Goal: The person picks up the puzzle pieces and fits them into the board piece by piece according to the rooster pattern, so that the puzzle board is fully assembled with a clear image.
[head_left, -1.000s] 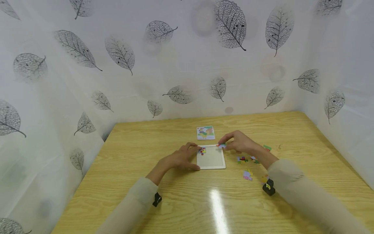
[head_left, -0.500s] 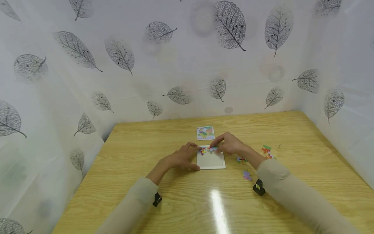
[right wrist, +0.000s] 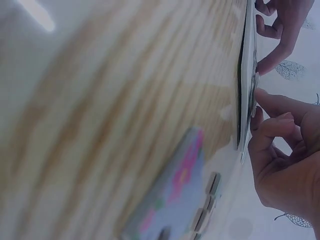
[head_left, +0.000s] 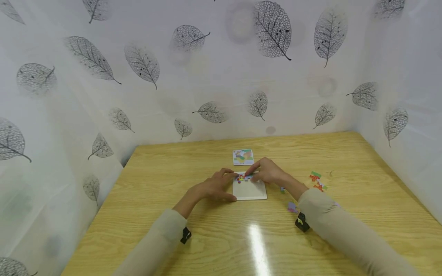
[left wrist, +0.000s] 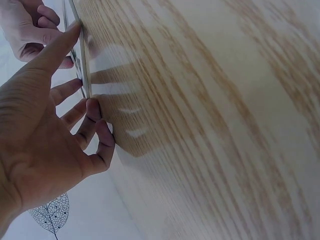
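Observation:
A white puzzle tray [head_left: 249, 193] lies on the wooden table. My left hand [head_left: 210, 188] steadies its left side, thumb at the near left corner and index fingertip at a colourful jigsaw piece [head_left: 239, 178] in the far left corner. In the left wrist view, the left hand's [left wrist: 45, 120] other fingers bend loosely beside the tray edge. My right hand [head_left: 271, 171] pinches a lavender-blue jigsaw piece [head_left: 248, 178] low over the tray, right beside the first piece. From the right wrist view, the right hand's [right wrist: 290, 150] thumb and fingertips are at the tray surface.
Behind the tray lies a square picture card [head_left: 243, 157]. Loose pieces are to the right: a lavender one [head_left: 292, 207], orange and green ones [head_left: 315, 176], others partly under the right forearm. Leaf-patterned white cloth [head_left: 221, 76] walls the table's back and sides.
My right hand has moved left with its jigsaw piece, from the tray's far right corner to beside the piece in the far left corner. The left hand has stayed in place.

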### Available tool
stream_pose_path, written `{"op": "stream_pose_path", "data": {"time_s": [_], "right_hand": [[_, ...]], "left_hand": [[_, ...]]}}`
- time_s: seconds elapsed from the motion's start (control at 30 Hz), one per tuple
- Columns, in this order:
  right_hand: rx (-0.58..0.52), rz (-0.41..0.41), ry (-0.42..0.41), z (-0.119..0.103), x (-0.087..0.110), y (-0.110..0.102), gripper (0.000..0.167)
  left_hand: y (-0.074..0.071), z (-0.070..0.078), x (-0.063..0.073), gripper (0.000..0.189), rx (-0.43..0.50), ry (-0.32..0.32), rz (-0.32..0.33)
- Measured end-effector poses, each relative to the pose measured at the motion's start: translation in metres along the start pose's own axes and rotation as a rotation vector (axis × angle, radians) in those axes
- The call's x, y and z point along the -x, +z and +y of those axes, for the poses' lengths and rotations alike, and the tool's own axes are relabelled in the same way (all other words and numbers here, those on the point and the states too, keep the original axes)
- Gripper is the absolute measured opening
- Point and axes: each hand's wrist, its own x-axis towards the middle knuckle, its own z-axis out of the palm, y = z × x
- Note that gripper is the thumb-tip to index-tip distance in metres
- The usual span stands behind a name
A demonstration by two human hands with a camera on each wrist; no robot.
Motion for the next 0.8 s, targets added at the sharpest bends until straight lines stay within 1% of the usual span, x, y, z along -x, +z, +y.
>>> {"op": "stream_pose_path", "data": {"time_s": [0.2,0.43,0.6,0.8], "right_hand": [[0.003,0.002,-0.010,0.0022,-0.0026,0.0015,0.022],[-0.034,-0.011,-0.012,0.0054,-0.0042,0.0034,0.024],[-0.028,-0.010,-0.017,0.0045,-0.0041,0.0037,0.024],[0.017,0.026,-0.017,0.0011,-0.0044,0.0054,0.023]], "left_hand": [[-0.0001,0.0007,0.0000,0.084,0.000,0.005,0.000],[-0.0004,-0.0007,-0.0002,0.084,0.015,0.006,0.003],[-0.0002,-0.0017,-0.0005,0.085,0.011,0.001,-0.001],[-0.0007,-0.0015,-0.0002,0.085,0.014,0.002,-0.005]]}}
